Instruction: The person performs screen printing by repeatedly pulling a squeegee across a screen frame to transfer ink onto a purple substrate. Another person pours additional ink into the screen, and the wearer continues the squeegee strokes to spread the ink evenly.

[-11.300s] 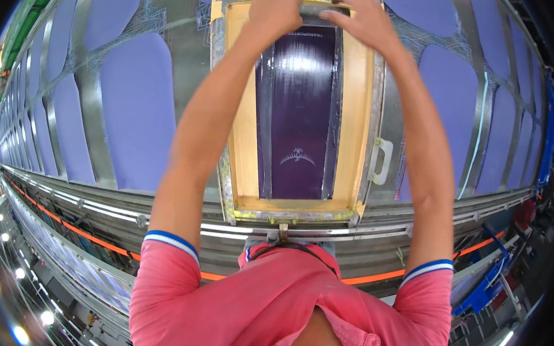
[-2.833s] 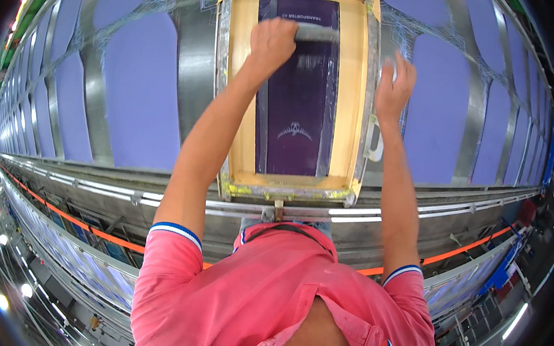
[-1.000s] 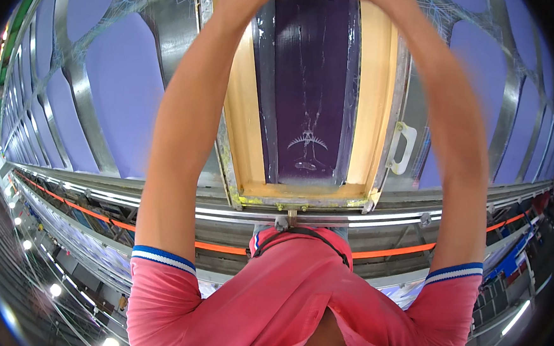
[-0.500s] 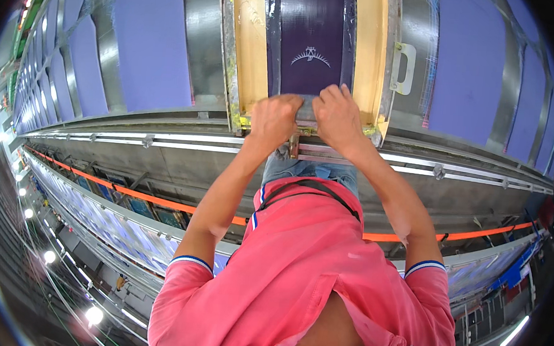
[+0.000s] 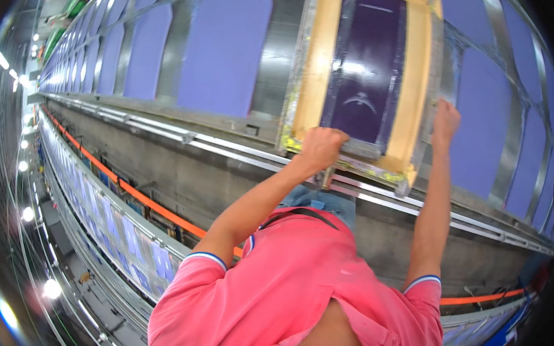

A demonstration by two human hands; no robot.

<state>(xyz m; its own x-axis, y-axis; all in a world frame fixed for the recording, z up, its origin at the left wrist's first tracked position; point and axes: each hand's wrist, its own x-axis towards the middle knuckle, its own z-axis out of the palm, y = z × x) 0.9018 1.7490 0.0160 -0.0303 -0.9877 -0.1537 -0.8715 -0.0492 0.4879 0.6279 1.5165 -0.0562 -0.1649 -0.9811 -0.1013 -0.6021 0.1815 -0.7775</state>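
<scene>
A screen-printing frame (image 5: 433, 68) lies on the long table in front of me, its inner border covered in tan tape. Its dark purple mesh (image 5: 368, 45) carries a pale arched design near the close end. A grey squeegee (image 5: 364, 148) rests across that near end. My left hand (image 5: 321, 149) is closed on the squeegee's left end. My right hand (image 5: 445, 122) is closed at the frame's right side, where the white handle sits; the fingers cover the handle.
Lavender fabric panels (image 5: 224, 49) lie in rows along the metal table on both sides of the frame. A double metal rail (image 5: 227, 150) runs along the table's near edge. Behind me are an orange strip (image 5: 142, 193) and another table with panels (image 5: 114, 239).
My right hand has left the squeegee and moved right to the frame's side handle. My left hand stays on the squeegee. The view has turned, so the frame appears tilted and further right.
</scene>
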